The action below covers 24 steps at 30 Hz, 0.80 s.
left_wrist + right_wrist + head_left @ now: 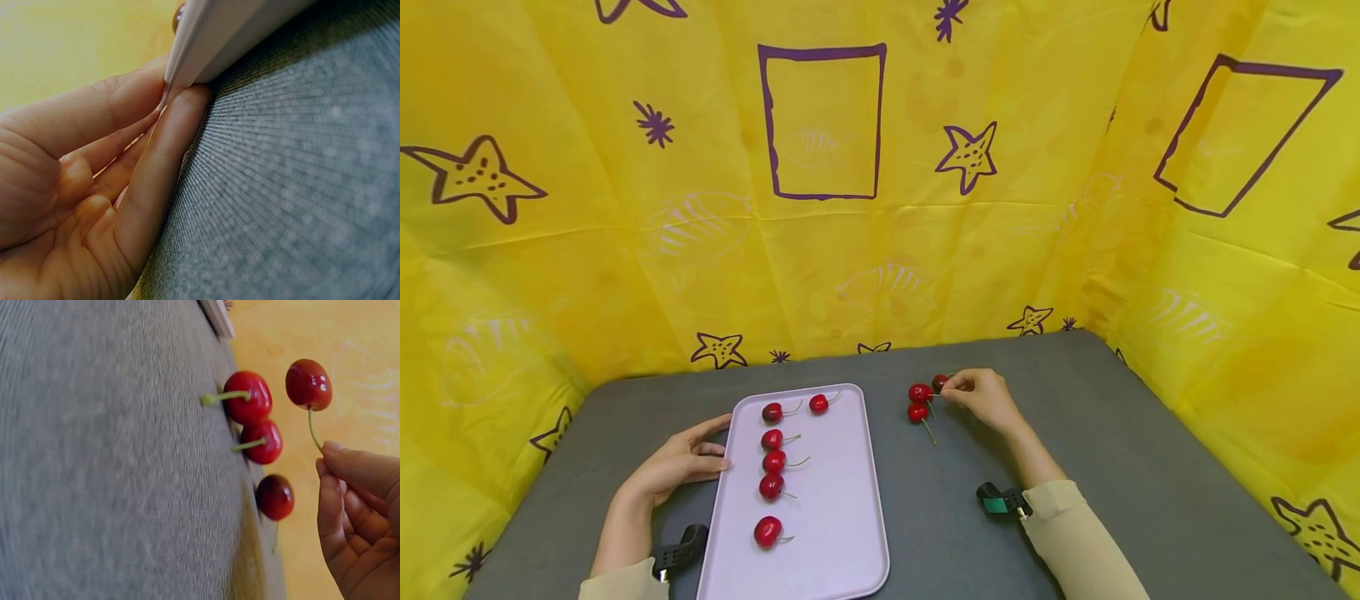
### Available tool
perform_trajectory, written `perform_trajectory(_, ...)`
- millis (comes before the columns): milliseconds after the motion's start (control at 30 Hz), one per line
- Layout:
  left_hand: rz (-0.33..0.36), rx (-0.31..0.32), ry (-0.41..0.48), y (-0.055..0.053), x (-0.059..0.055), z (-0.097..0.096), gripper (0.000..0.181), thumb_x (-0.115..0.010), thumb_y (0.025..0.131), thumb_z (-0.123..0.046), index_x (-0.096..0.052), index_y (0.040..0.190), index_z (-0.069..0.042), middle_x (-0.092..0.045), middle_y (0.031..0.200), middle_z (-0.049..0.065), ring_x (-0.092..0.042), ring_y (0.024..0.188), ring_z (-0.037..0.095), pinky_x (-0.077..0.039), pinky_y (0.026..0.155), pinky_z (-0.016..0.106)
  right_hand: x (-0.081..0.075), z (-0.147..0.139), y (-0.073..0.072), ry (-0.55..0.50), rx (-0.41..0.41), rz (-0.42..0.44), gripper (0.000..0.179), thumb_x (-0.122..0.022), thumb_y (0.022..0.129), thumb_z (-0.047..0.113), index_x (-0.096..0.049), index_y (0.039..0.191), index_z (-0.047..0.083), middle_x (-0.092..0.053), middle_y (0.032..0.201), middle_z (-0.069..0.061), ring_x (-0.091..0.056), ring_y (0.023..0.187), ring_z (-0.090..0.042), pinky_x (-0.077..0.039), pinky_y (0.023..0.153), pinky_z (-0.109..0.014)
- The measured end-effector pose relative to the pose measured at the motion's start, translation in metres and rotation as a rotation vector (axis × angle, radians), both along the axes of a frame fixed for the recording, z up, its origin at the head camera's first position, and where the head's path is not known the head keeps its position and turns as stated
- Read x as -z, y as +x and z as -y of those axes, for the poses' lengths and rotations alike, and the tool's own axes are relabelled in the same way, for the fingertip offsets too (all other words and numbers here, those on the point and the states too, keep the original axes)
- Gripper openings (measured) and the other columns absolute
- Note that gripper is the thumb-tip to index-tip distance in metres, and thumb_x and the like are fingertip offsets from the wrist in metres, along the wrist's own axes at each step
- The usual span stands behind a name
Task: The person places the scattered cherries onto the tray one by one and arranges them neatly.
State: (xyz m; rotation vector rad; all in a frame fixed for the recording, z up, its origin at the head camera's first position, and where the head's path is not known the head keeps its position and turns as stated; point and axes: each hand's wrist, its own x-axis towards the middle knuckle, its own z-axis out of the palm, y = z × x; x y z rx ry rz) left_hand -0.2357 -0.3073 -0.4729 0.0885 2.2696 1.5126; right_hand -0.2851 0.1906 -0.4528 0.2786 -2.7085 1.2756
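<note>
My right hand (985,400) pinches the thin green stem of a red cherry (308,384) between thumb and fingertip. The cherry hangs off the end of the stem, beside the others in the right wrist view. Close by on the table lie two bright red cherries (248,398) and a darker cherry (275,497), all with stems. To the left, my left hand (677,462) holds the left rim of a pale lilac tray (835,517); in the left wrist view, digits meet at the tray's edge. Several cherries (772,487) lie on the tray, most in a column along its left side.
The table (940,533) has a dark grey, ribbed covering. A yellow curtain (820,267) with purple stars and frames stands behind it and at both sides. Black straps (1000,500) are at both wrists, next to beige sleeves (1082,533).
</note>
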Motion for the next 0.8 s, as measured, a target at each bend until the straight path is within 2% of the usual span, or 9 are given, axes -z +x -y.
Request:
perform_trajectory(433, 0.0, -0.003, -0.002, 0.0, 0.0, 0.0, 0.086, -0.071, 0.089, -0.017, -0.021, 0.157, -0.003, -0.058, 0.119, 0.02, -0.061, 0.098, 0.016, -0.061, 0.086, 0.031, -0.006, 0.026, 0.001, -0.033, -0.036, 0.009, 0.008, -0.08, 0.082, 0.021, -0.077, 0.083, 0.013, -0.074, 0.076, -0.003, -0.059, 0.062, -0.004, -0.049, 0.059, -0.019)
perform_trajectory(800, 0.002, -0.004, -0.02, 0.0, -0.001, -0.001, 0.086, -0.072, 0.089, -0.019, -0.021, 0.157, -0.004, -0.059, 0.118, 0.019, -0.061, 0.098, 0.016, -0.061, 0.086, 0.031, -0.011, 0.061, -0.003, -0.041, -0.089, 0.027, 0.005, -0.079, 0.083, 0.018, -0.077, 0.083, 0.014, -0.075, 0.077, -0.002, -0.059, 0.061, -0.004, -0.047, 0.058, -0.018)
